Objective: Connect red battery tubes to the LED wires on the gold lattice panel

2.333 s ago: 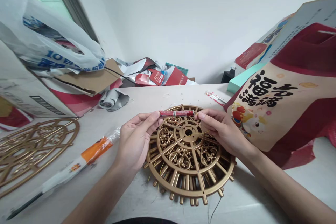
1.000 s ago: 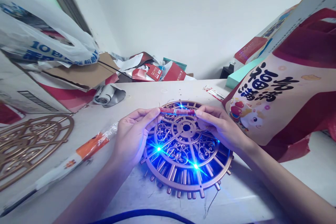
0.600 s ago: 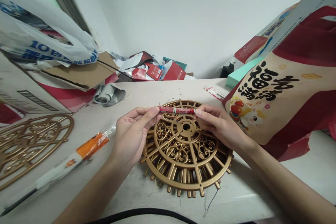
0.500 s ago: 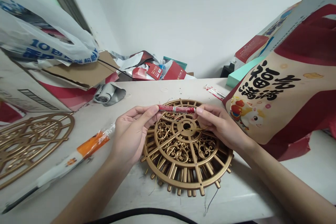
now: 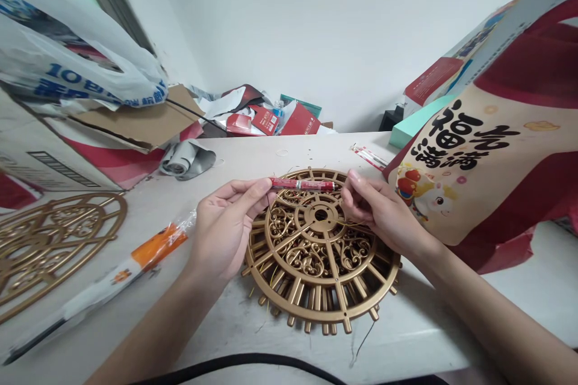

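Note:
My left hand (image 5: 230, 222) pinches one end of a slim red patterned pen (image 5: 302, 184) between thumb and fingers, holding it level. A dark thread or wire hangs by these fingertips. Just past the pen's other end is my right hand (image 5: 374, 204), loosely curled with its thumb lifted, and not touching the pen. Beneath both hands lies a stack of round gold gear-shaped ornaments (image 5: 311, 307) with scrollwork inside. A thin yellowish wire runs across the stack toward my right hand; whether the fingers touch it is hidden.
Another gold openwork disc (image 5: 120, 216) lies at the left, beside an orange-and-white wrapped item (image 5: 158, 246). Behind are a cardboard box (image 5: 130, 123), a plastic bag (image 5: 90, 66) and red packaging (image 5: 300, 120). A large red-and-cream bag (image 5: 456, 192) stands right. A black cable (image 5: 244, 359) crosses the front.
My right hand has let go of the pen's right end and moved slightly to the right. My left hand keeps its grip, with the pen nearly still.

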The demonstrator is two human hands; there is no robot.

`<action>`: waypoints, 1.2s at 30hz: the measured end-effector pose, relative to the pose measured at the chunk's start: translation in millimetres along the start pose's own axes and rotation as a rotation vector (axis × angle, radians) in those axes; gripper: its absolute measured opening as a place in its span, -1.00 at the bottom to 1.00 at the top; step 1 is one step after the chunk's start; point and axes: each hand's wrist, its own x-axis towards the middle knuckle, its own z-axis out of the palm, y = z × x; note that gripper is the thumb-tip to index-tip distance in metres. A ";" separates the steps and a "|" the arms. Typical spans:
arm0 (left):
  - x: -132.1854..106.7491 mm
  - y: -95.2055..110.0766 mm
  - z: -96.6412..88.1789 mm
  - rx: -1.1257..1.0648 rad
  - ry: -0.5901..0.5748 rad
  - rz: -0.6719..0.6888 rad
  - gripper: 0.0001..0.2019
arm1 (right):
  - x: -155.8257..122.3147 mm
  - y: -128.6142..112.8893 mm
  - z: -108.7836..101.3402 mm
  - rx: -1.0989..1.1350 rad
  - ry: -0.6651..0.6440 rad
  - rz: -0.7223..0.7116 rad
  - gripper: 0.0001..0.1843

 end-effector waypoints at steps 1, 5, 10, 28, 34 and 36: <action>0.0 0.1 0.4 -0.002 0.005 -0.001 -0.87 | -0.3 -0.1 -0.1 -0.019 -0.001 0.002 -0.43; -0.1 0.0 1.3 -0.014 0.021 0.004 -0.87 | -0.8 0.1 0.6 -0.091 0.008 0.026 -0.45; 0.3 -0.7 0.4 -0.017 0.021 -0.003 -0.86 | -1.9 0.1 2.7 -0.016 -0.038 -0.021 -0.63; -5.4 -2.0 4.5 0.027 -0.011 -0.058 -0.85 | -4.6 -6.1 17.8 -0.280 0.144 -0.041 -0.53; -8.2 -1.9 5.9 0.047 -0.030 -0.036 -0.87 | -7.0 -1.5 21.0 -0.323 0.237 -0.054 -0.51; -9.7 -2.5 6.0 0.072 -0.028 -0.019 -0.86 | -7.1 -0.2 21.5 -0.325 0.248 -0.064 -0.51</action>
